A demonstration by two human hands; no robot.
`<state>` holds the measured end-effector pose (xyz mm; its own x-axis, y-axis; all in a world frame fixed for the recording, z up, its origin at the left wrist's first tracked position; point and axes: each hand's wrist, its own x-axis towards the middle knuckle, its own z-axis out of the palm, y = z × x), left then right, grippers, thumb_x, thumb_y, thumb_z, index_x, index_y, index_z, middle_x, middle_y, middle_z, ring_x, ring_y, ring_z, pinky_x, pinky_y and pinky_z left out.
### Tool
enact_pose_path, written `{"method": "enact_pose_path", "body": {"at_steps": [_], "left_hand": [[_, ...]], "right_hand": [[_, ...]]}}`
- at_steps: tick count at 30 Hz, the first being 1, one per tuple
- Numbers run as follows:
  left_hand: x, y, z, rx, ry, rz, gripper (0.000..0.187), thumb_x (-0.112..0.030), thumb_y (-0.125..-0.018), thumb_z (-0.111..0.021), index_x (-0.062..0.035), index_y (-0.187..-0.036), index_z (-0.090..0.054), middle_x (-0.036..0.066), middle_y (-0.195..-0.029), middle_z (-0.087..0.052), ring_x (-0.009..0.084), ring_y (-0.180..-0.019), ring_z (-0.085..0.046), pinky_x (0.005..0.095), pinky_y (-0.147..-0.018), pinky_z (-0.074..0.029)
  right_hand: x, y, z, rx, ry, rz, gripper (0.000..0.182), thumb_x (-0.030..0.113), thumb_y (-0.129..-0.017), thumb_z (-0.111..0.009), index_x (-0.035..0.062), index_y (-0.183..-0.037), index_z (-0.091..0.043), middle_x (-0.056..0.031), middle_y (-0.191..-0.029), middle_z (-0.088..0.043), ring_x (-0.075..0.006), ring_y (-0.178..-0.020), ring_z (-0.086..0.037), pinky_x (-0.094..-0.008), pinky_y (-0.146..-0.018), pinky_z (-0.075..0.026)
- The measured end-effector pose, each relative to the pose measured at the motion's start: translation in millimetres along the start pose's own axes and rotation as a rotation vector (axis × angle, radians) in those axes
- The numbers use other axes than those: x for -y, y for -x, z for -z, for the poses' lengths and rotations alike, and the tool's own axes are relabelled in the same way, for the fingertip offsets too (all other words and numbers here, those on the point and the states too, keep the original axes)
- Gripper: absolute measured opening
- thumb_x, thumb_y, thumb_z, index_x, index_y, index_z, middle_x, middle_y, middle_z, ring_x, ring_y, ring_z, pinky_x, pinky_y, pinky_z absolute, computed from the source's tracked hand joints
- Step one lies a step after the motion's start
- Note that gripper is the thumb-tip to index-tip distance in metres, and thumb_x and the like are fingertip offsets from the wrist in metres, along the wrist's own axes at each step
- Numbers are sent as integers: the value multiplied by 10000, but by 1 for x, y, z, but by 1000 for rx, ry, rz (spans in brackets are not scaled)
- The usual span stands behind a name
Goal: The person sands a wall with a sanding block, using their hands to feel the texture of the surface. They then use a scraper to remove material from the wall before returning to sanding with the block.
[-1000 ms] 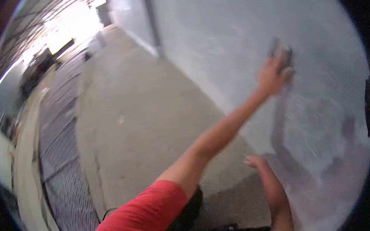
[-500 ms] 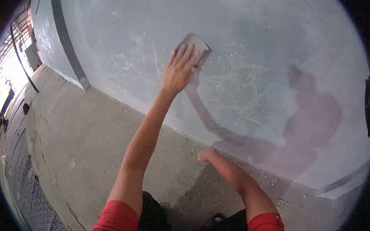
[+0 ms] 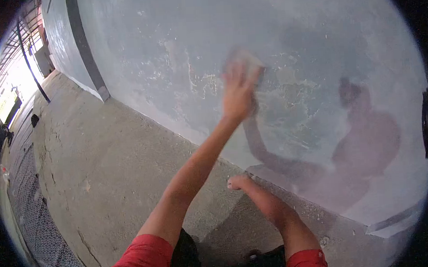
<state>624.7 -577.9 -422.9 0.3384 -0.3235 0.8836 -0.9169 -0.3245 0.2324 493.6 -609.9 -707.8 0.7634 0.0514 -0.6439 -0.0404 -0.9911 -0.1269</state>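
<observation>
My left hand (image 3: 238, 92) presses a sheet of sandpaper (image 3: 254, 62) flat against the grey wall (image 3: 186, 34); both are blurred by motion. The sheet looks pale on its outer side, and the face against the wall is hidden. Around it the wall has scuffed, patchy marks with pale, yellowish scratches. Lower down, near where wall and floor meet, my right hand (image 3: 238, 182) is curled closed with nothing visible in it. It is partly turned away from me.
Rough concrete floor (image 3: 105, 157) runs along the wall's base. A dark vertical band (image 3: 83, 48) crosses the wall at left. A patterned mat (image 3: 31, 203) lies at far left, near a thin dark pole (image 3: 29, 65). My reflection shows on the glossy wall.
My left hand has slid to the right and slightly down across the wall with the sandpaper. The right hand has stayed almost in place. My view has shifted a little.
</observation>
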Motion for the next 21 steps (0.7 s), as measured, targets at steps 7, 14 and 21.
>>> {"method": "enact_pose_path", "body": {"at_steps": [7,14,21], "left_hand": [[111,55,-15,-235,258,552,507,-175,-948,-346,-149,-1443,-239,204,-1504,-78,389,-1385,-55,453,-1122,-89],[25,37,-13,-111,58,221,562,-195,-901,-443,-206,-1436,-274,163,-1507,-134,421,-1373,-88,524,-1109,-100],[-35,18,-14,65,42,-380,704,-49,-748,-555,-238,-1395,-349,168,-1496,-167,441,-1367,-107,573,-1087,-148]], "right_hand": [[-15,-2,-2,21,34,-75,296,338,-849,-489,124,-981,-645,-106,-1029,-649,-296,-951,-614,-473,-780,-462],[-9,-3,6,65,42,-29,296,341,-850,-478,102,-933,-632,-116,-1051,-635,-308,-956,-603,-500,-772,-449],[10,21,15,44,-13,30,366,346,-850,-505,60,-1014,-663,-158,-1075,-636,-339,-989,-605,-458,-858,-461]]}}
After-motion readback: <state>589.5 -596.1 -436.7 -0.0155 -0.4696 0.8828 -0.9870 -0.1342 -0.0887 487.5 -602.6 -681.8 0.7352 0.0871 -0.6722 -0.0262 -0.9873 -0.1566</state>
